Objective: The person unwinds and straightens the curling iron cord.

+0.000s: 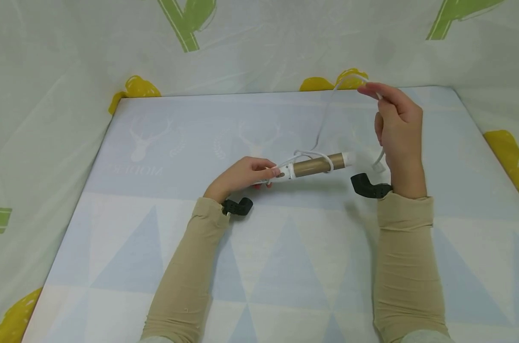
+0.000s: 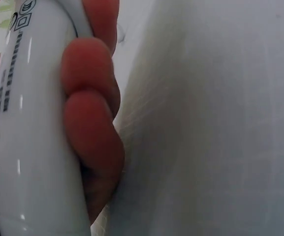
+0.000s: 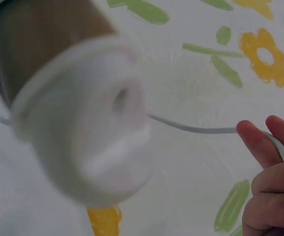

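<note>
L hand (image 1: 244,174) grips curling iron (image 1: 305,167) by white handle (image 2: 38,137), ctr of head view, w/ cord (image 3: 196,130) looped round gold barrel (image 1: 315,166) & up to R hand (image 1: 400,119), upper right, fingers curled round cord.

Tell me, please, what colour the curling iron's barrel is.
The barrel is gold-brown, showing best in the head view.

From the curling iron (image 1: 313,166), I could pass at 6 o'clock, low over the worktop (image 1: 285,267) between my sleeves (image 1: 180,281), or at 10 o'clock, beyond my left fingers (image 1: 263,163). From 12 to 2 the cord (image 1: 322,123) arches up to my right fingers (image 1: 389,91), barring the way. Off the tip, its hanging end at 3 and my black wrist camera (image 1: 368,187) near 4 crowd me.
</note>
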### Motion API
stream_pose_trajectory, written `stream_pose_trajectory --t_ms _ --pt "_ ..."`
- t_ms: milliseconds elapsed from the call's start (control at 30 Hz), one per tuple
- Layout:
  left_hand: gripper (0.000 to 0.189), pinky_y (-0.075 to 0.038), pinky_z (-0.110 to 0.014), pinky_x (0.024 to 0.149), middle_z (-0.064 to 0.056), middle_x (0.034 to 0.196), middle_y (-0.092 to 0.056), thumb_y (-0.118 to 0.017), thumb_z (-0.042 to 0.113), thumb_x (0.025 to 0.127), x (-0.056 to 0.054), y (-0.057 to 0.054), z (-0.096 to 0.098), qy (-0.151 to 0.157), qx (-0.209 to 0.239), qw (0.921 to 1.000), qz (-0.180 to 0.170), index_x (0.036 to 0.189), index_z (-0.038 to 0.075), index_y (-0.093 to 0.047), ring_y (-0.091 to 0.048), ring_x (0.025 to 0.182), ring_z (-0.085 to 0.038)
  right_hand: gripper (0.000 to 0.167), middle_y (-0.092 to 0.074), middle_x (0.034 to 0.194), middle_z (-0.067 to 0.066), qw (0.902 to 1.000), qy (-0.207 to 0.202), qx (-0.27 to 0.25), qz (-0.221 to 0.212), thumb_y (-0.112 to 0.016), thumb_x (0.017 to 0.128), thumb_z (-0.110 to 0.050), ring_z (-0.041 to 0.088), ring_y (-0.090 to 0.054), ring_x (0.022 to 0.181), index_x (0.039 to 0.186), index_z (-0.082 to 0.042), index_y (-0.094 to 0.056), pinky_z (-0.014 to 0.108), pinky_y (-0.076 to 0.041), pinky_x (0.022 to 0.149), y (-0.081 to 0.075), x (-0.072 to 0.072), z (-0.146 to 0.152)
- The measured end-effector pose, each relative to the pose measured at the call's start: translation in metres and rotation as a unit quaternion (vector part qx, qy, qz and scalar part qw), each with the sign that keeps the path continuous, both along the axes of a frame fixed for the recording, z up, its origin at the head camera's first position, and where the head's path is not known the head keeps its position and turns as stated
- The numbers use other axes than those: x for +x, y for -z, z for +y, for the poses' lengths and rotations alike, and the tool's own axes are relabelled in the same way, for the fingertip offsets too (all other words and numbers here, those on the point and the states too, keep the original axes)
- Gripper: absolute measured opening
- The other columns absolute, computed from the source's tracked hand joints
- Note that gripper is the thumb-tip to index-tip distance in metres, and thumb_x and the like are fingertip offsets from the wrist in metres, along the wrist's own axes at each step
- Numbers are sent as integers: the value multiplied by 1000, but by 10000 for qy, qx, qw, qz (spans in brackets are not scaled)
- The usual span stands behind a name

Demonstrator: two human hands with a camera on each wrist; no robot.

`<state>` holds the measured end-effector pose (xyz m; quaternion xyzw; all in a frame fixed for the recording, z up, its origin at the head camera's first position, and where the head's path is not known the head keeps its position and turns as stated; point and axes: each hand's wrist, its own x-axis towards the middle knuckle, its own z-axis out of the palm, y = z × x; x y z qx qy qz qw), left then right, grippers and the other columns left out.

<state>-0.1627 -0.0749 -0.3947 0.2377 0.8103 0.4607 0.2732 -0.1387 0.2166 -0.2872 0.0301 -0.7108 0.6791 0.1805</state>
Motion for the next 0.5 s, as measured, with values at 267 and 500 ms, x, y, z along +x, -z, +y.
stream_pose_trajectory --t_ms 267,500 --pt "36 -45 -31 64 4 76 -63 -50 61 80 2 -1 2 13 -203 9997 134 97 33 -63 -52 72 -16 43 -61 106 5 9890 -195 1430 333 -29 90 0 13 -25 38 111 -13 -64 24 -18 37 -19 14 -29" --pt "41 -45 -31 64 4 79 -63 -50 62 79 1 -2 3 -112 -354 9991 189 100 29 -62 -52 71 -17 47 -55 81 5 9813 -274 1845 481 -27 88 1 12 -25 39 109 -16 -65 24 -18 39 -25 22 -39"
